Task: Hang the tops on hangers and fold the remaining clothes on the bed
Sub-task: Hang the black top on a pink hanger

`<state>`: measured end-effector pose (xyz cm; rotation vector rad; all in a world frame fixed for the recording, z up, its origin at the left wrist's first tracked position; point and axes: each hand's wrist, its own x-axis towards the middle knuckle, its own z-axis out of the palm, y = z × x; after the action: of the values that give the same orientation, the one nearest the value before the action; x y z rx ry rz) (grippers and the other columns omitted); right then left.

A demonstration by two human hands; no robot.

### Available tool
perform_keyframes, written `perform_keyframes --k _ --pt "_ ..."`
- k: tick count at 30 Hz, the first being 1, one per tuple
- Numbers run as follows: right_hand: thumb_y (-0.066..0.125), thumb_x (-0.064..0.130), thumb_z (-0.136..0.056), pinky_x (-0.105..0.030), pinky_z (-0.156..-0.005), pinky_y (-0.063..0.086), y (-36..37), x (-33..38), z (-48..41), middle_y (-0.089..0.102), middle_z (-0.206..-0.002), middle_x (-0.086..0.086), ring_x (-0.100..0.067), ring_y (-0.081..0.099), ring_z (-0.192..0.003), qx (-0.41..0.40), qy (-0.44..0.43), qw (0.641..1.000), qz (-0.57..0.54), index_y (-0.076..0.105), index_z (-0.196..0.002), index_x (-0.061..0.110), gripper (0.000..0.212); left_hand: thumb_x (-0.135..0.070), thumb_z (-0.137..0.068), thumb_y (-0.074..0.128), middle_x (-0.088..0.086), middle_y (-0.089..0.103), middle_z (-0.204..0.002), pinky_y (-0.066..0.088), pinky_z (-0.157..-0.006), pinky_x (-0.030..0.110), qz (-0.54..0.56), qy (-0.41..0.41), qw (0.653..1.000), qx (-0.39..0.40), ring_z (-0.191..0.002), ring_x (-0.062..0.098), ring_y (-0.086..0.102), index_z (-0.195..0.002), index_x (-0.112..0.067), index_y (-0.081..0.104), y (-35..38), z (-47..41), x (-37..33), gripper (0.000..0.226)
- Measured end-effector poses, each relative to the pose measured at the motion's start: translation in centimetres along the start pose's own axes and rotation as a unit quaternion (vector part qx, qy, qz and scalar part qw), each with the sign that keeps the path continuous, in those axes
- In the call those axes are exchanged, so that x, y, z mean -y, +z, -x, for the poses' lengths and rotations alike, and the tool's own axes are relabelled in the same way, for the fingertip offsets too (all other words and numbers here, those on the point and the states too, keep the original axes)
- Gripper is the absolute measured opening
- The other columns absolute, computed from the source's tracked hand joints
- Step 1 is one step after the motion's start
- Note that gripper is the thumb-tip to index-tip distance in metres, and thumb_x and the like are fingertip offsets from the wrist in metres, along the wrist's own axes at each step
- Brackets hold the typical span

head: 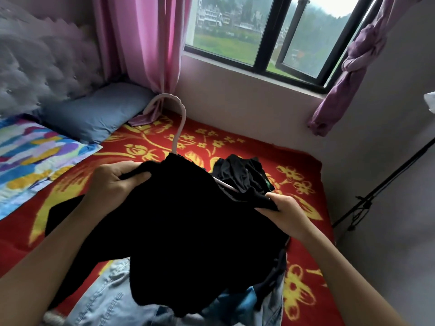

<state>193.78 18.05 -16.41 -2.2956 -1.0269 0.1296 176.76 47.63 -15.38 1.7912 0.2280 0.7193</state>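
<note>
A black top is held up over the bed, so dark that its folds and seams barely show. A pale hanger sits inside it: the hook sticks up out of the neck, and one short stretch of an arm shows near the right shoulder; the rest is covered. The left hand grips the top's left shoulder with the fingers curled round the cloth, and the right hand pinches the right shoulder edge. The hem hangs onto a pale denim garment, cut off by the lower edge. A heap of dark clothes lies just behind the top, its pieces hard to tell apart.
</note>
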Motion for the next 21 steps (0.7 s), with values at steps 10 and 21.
perform_keyframes --k 10,21 --pt "0.075 0.025 -0.078 -0.029 -0.052 0.031 -0.9 0.7 -0.9 0.048 -0.048 0.014 -0.001 0.042 -0.048 -0.021 0.021 1.0 0.009 0.05 -0.05 0.03 0.037 -0.01 -0.081 0.067 -0.012 0.056 -0.067 0.036 -0.055 0.011 -0.048 0.086 0.99 0.106 -0.058 -0.003 0.051 -0.08 -0.051 0.07 1.7 0.9 -0.4 0.041" --pt "0.079 0.006 -0.071 -0.013 -0.046 0.039 -5.5 -1.9 1.2 0.056 -0.047 0.015 0.004 0.049 -0.046 -0.065 0.091 0.986 -0.123 0.068 -0.063 0.012 0.014 -0.008 -0.077 0.074 0.0 0.062 -0.072 0.043 -0.057 0.019 -0.23 0.019 0.967 0.109 -0.064 0.014 0.06 -0.086 -0.061 0.049 -2.9 0.8 3.6 0.059"
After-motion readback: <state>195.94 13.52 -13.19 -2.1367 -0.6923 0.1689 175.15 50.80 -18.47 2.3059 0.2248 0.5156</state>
